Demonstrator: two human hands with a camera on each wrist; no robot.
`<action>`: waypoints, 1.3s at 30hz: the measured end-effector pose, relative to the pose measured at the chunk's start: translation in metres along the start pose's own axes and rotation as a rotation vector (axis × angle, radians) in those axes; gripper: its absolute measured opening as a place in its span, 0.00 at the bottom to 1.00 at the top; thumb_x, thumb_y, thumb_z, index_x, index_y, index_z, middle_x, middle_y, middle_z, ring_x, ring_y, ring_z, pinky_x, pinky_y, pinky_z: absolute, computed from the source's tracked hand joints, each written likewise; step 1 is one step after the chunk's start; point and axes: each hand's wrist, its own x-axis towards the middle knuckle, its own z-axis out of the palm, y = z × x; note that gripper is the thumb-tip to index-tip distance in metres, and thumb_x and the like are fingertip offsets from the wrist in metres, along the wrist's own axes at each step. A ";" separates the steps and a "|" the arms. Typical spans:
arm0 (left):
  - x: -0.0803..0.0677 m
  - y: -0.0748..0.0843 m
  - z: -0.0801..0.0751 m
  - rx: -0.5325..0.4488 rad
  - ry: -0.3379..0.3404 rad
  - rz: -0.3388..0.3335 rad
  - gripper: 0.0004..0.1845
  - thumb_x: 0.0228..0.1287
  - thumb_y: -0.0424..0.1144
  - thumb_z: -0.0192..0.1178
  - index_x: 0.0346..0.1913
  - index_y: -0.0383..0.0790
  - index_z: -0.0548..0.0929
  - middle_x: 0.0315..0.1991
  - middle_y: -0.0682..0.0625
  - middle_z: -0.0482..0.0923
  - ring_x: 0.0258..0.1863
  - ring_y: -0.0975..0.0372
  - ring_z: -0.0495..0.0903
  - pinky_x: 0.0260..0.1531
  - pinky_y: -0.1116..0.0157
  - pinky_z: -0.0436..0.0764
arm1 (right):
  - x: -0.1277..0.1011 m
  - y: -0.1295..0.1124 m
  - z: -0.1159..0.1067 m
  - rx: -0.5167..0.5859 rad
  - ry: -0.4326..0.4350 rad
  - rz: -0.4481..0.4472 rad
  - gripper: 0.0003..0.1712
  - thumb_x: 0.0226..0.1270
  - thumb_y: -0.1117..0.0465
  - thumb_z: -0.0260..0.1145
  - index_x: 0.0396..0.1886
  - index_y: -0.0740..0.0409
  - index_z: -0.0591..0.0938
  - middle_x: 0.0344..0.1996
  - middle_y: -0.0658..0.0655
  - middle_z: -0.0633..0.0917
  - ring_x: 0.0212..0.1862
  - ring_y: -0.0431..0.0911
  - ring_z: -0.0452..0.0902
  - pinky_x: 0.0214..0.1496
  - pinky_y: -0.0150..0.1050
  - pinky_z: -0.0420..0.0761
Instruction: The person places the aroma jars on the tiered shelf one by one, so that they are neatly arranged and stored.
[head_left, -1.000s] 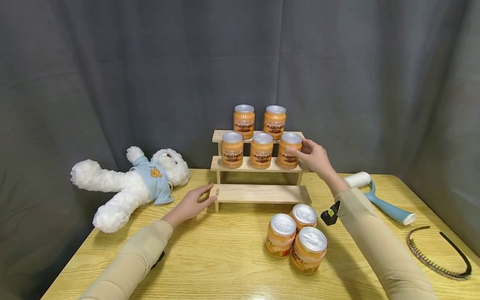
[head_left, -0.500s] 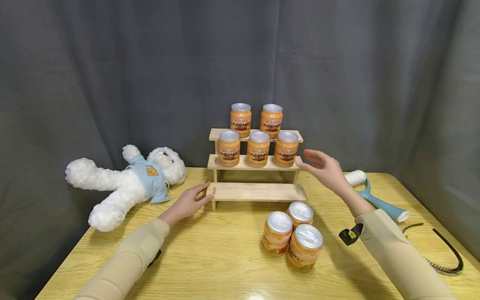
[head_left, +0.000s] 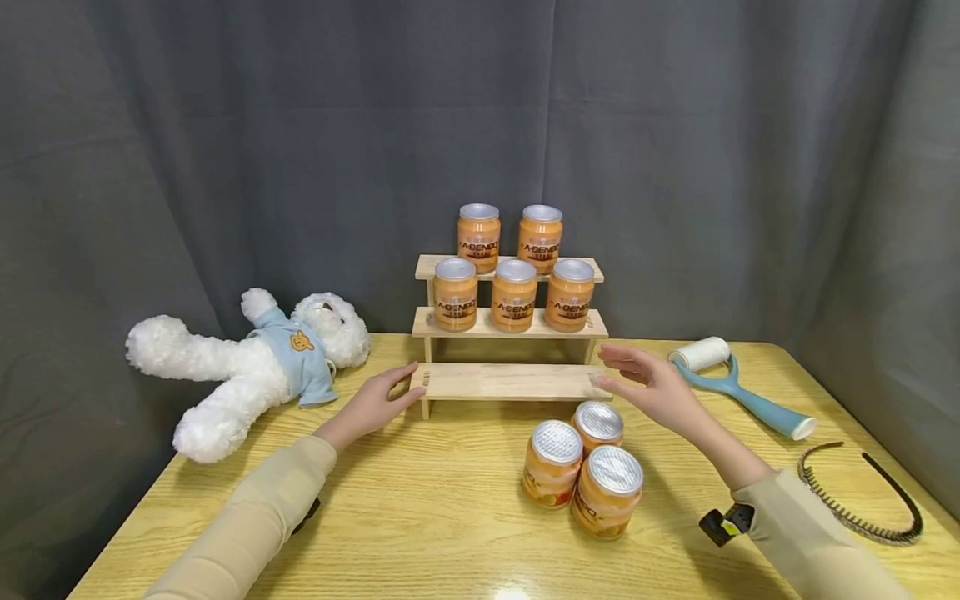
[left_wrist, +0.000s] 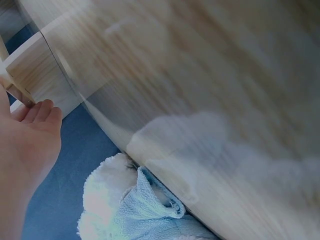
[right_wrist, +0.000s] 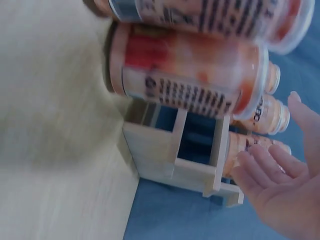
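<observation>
A three-tier wooden stand [head_left: 513, 381] holds orange jars with silver lids. Two of them, such as this top jar [head_left: 478, 240], stand on the top tier, and three, including this right-hand jar [head_left: 569, 298], on the middle one. My left hand [head_left: 369, 406] grips the left end of the bare lowest tier; the left wrist view shows its fingers bent at the board's edge. My right hand [head_left: 660, 390] hovers by that tier's right end, fingers spread, holding nothing. Three more jars [head_left: 553, 468] cluster on the table below it, and they loom close in the right wrist view.
On the table's left lies a white teddy bear [head_left: 247, 367] in a blue shirt. To the right are a blue-handled lint roller [head_left: 750, 400] and a dark toothed headband [head_left: 862, 527]. A grey curtain [head_left: 337, 142] hangs behind.
My right hand has let go of the right-hand jar on the middle tier and moved down and right, toward the lowest tier's end. That jar stays in place. My left hand keeps its grip.
</observation>
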 end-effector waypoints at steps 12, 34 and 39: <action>0.000 0.000 -0.001 0.008 0.017 0.021 0.36 0.68 0.56 0.52 0.71 0.37 0.60 0.69 0.40 0.61 0.67 0.46 0.62 0.65 0.49 0.66 | -0.019 -0.001 0.014 -0.007 -0.124 0.040 0.27 0.64 0.53 0.65 0.60 0.61 0.75 0.56 0.61 0.79 0.54 0.55 0.78 0.53 0.48 0.80; 0.000 0.001 0.001 0.003 0.015 0.016 0.36 0.68 0.55 0.52 0.71 0.39 0.60 0.69 0.40 0.61 0.67 0.46 0.62 0.65 0.49 0.66 | -0.021 0.009 0.003 -0.059 -0.207 0.046 0.32 0.56 0.52 0.72 0.58 0.61 0.76 0.48 0.59 0.79 0.53 0.55 0.75 0.52 0.49 0.79; 0.001 0.000 0.002 -0.002 0.011 0.014 0.35 0.68 0.55 0.52 0.71 0.39 0.60 0.70 0.41 0.60 0.68 0.46 0.61 0.65 0.49 0.66 | -0.020 0.011 0.002 -0.065 -0.217 -0.014 0.33 0.61 0.54 0.68 0.63 0.64 0.72 0.59 0.63 0.76 0.59 0.59 0.71 0.59 0.59 0.72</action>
